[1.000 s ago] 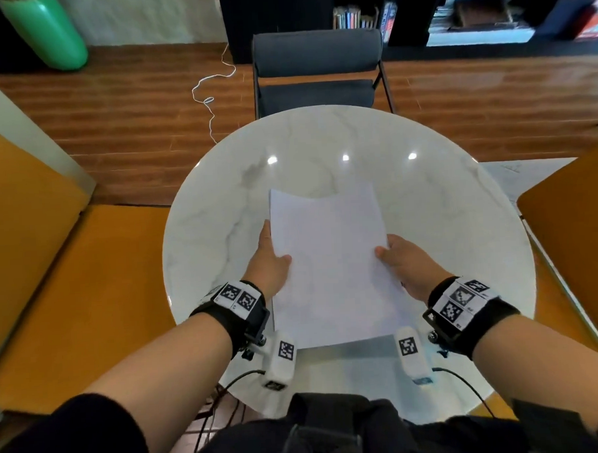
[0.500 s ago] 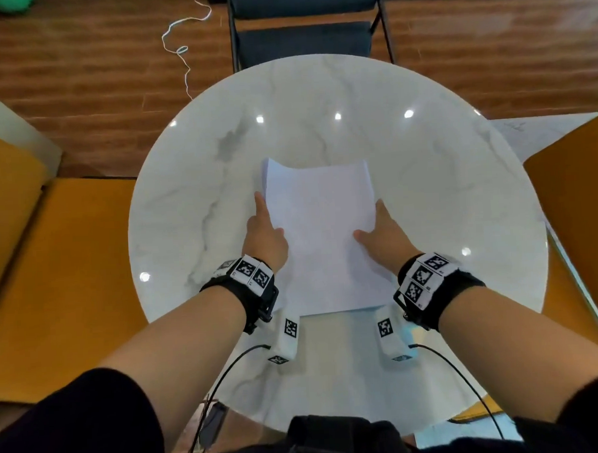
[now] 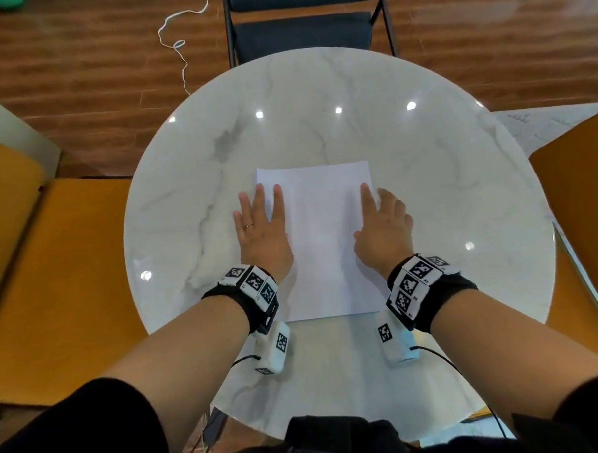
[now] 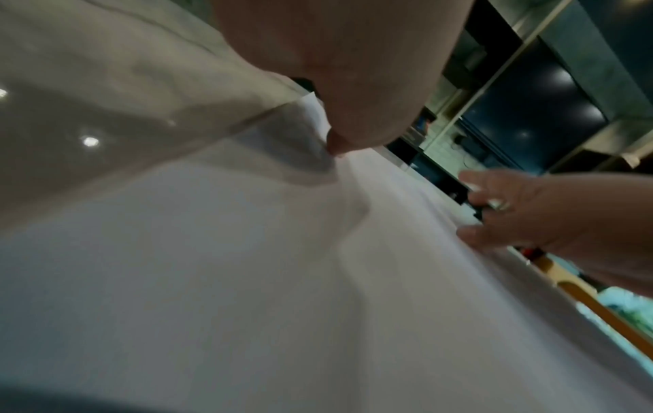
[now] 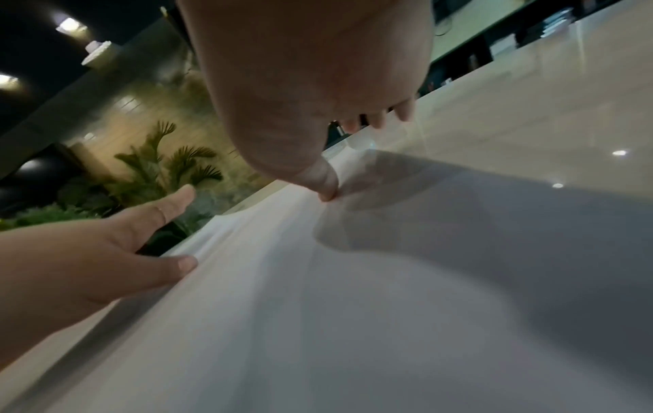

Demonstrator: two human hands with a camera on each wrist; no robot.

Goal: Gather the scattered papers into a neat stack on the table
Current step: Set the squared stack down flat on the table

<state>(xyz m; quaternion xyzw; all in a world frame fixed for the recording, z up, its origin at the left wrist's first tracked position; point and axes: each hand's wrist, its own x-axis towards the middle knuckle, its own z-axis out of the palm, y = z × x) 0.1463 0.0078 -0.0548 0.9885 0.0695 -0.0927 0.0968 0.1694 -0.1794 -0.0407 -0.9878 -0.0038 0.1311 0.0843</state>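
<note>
A white stack of papers lies flat in the middle of the round marble table, its edges squared. My left hand rests palm down with straight fingers over the stack's left edge. My right hand lies flat on the right edge, fingers loosely spread. In the left wrist view the left thumb tip touches the paper, and the right hand shows across the sheet. In the right wrist view the right thumb presses the paper, with the left hand at the far edge.
A dark chair stands at the table's far side. Orange seats flank the table on the left, and another orange seat on the right. A white cord lies on the wooden floor. A sheet lies on the floor at right.
The stack, held up by both hands a second ago, now lies flat on the table. Both hands have let go and opened, lying flat on its side edges.
</note>
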